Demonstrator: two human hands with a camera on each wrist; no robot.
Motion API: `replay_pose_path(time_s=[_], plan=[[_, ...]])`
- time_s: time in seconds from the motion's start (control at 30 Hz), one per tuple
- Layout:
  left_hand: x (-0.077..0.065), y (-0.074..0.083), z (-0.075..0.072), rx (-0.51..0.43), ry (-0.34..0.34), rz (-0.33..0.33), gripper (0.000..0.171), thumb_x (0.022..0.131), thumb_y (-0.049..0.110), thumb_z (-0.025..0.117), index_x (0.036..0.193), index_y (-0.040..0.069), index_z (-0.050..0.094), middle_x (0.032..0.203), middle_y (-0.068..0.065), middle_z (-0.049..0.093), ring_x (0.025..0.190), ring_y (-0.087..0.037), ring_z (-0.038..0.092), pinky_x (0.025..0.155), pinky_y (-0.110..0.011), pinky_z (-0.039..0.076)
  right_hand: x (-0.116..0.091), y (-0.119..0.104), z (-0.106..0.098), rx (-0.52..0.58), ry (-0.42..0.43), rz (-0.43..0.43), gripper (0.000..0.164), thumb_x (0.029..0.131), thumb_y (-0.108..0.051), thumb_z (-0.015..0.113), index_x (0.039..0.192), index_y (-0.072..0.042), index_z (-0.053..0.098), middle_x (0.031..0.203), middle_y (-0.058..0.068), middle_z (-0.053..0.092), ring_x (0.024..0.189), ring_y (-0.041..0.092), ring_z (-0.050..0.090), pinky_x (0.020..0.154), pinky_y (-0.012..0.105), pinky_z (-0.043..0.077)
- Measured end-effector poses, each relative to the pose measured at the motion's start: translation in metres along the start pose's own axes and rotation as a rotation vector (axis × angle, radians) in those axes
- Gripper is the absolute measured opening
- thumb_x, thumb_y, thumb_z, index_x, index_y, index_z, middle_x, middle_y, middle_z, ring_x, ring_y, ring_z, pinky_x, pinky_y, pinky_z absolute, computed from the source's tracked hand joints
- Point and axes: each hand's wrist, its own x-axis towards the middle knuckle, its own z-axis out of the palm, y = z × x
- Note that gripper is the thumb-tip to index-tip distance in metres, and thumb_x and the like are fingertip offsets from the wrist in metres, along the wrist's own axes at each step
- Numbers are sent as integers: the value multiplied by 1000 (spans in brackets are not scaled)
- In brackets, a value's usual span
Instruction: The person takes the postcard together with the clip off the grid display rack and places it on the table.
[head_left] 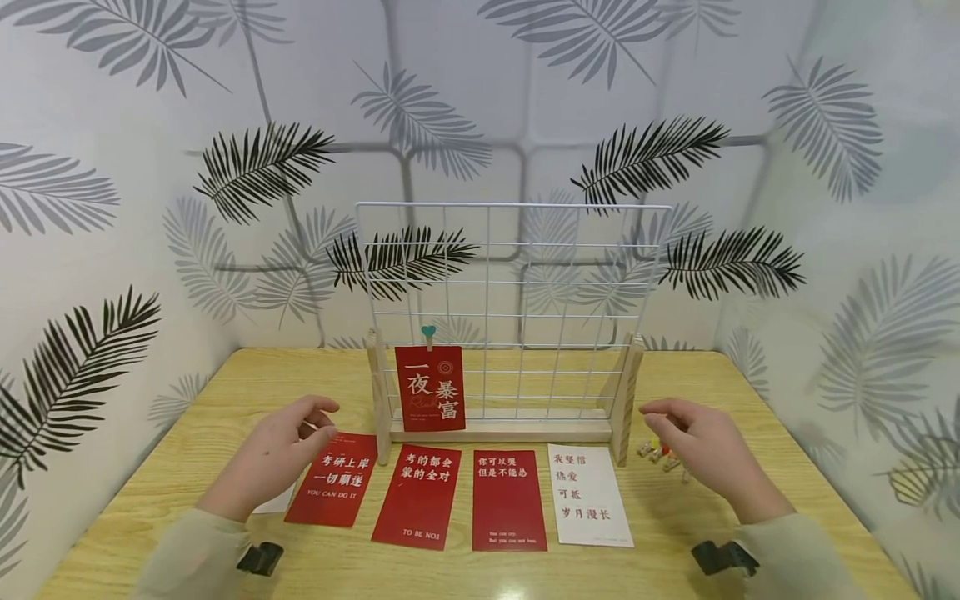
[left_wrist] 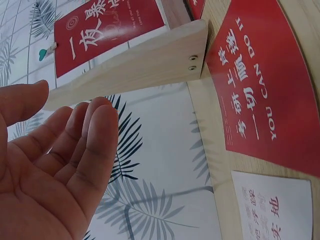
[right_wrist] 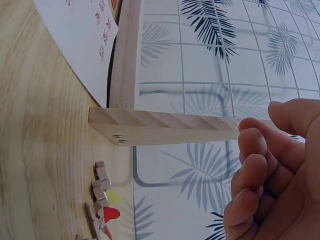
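Observation:
My left hand hovers with loosely bent fingers over the left cards, holding nothing. Beneath it lie a red card and a partly hidden white card. My right hand hangs relaxed and bare to the right of a white wire grid in a wooden stand. Small wooden clothespins, some with colored hearts, lie on the table below this hand. A red card hangs at the grid's lower left from a clothespin with a teal heart.
In front of the stand lie a red card, another red card and a white card with red writing. The wood-grain table meets leaf-patterned walls at the back and sides.

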Motion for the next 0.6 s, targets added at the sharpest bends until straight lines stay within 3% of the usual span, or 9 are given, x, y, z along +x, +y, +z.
replay_pose_path(time_s=[0.37,0.6], plan=[[4,9,8,-37,9,60,37,101,24,63,134,8,55,110,-2,66,99,-21,65,80,-39,54,5,-10,4,26,0,-20,39,104,-45,54,125,-16,70,74,0,61,64,20,56,57,36,47],[8,12,13,-50,2,46,39,100,24,64,136,11,54,113,-3,65,102,-22,65,82,-39,55,7,-20,6,54,-12,-18,41,104,-44,55,127,-13,69,78,-3,63,67,18,58,52,34,46]])
